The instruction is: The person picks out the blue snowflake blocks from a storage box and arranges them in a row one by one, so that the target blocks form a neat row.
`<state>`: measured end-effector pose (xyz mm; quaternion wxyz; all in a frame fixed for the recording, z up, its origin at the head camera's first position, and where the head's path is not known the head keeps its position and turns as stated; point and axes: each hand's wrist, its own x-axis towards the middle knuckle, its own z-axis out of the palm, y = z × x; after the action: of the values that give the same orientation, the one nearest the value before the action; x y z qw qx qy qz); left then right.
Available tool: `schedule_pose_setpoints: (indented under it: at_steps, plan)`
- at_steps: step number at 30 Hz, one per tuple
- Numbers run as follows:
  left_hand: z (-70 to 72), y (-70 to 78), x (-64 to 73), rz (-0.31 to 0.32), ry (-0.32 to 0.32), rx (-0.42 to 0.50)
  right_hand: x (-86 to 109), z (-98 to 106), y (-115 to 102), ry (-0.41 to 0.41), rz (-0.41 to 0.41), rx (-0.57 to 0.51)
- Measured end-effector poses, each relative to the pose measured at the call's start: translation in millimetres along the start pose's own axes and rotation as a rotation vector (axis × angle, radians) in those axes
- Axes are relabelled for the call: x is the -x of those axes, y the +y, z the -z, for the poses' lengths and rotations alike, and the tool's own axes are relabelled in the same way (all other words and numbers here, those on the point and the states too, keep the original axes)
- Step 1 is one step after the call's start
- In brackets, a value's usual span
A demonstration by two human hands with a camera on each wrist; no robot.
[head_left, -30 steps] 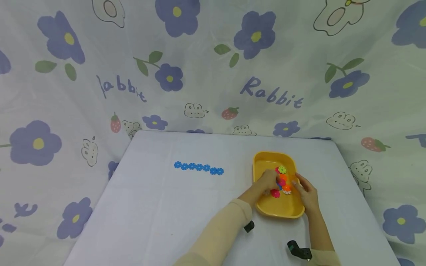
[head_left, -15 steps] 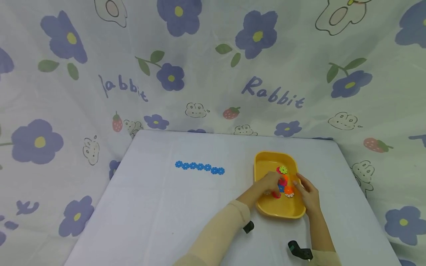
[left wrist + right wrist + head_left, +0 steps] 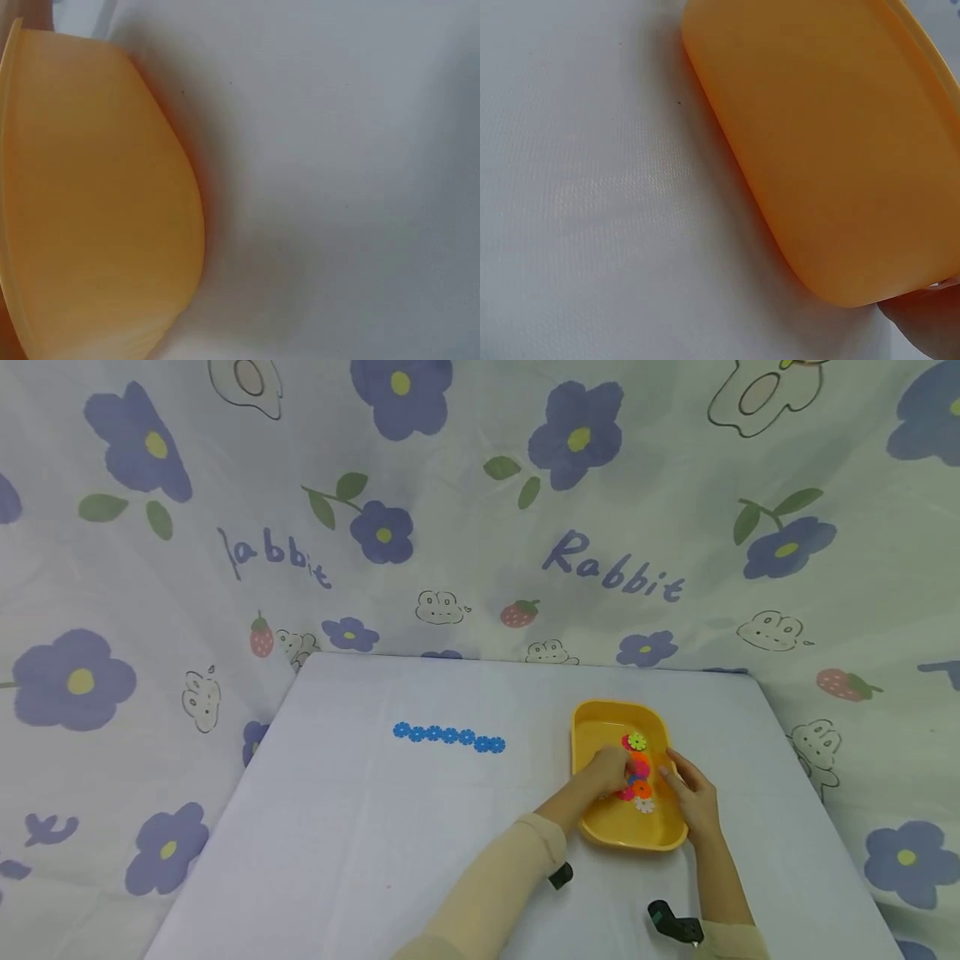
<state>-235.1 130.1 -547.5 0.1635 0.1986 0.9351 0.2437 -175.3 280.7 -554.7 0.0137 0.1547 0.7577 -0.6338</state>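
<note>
In the head view a yellow plastic tray [image 3: 622,835] holds several small flower-shaped discs: a lime-yellow one [image 3: 637,742], a pink one [image 3: 640,769], an orange one [image 3: 642,789] and a white one [image 3: 645,806]. My left hand [image 3: 609,768] reaches over the tray's left rim, its fingers bent down among the discs; the fingertips are hidden and I cannot tell whether they pinch one. At the right rim my right hand [image 3: 696,797] grips the tray, thumb inside. Both wrist views mostly show the tray's outer wall [image 3: 97,187], with part of the right hand [image 3: 930,322] at the lower corner.
A slightly bent row of several blue flower discs [image 3: 450,736] lies left of the tray on the white-covered table [image 3: 315,827]. Behind it hangs a flower-patterned cloth [image 3: 465,527]. Black camera mounts [image 3: 675,925] are strapped at the wrists.
The left hand's fingers have stirred the discs: the orange one shifted left, the white one shows more fully, and the blue one is more covered. The right hand stays on the rim.
</note>
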Motion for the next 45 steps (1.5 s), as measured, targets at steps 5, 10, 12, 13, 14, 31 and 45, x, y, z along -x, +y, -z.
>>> schedule_pose_setpoints:
  at_steps: [5,10,12,13,14,31,45]
  plan:
    - [0.8,-3.2,0.7,0.045,0.145,0.065,0.4,-1.3,-0.1,-0.008,0.010,-0.002]
    - [6.9,-6.0,1.1,-0.002,0.228,0.254,-0.1,-0.4,-0.4,-0.006,0.006,0.007]
    - [7.7,-5.5,0.9,-0.025,0.205,0.270,-0.6,0.4,-0.6,-0.005,0.002,0.007]
    - [7.5,-5.1,0.8,-0.039,0.180,0.251,-0.7,0.7,-0.7,-0.006,0.005,0.007]
    - [6.5,-4.6,0.7,-0.051,0.153,0.219,-1.0,1.0,-0.6,-0.005,0.004,0.005]
    - [-14.7,11.7,2.7,-0.101,0.095,-0.169,-0.1,2.2,-1.7,-0.018,0.004,0.006]
    - [-18.9,8.0,0.2,-0.041,0.076,-0.009,-0.4,0.5,-1.0,-0.005,0.001,0.014]
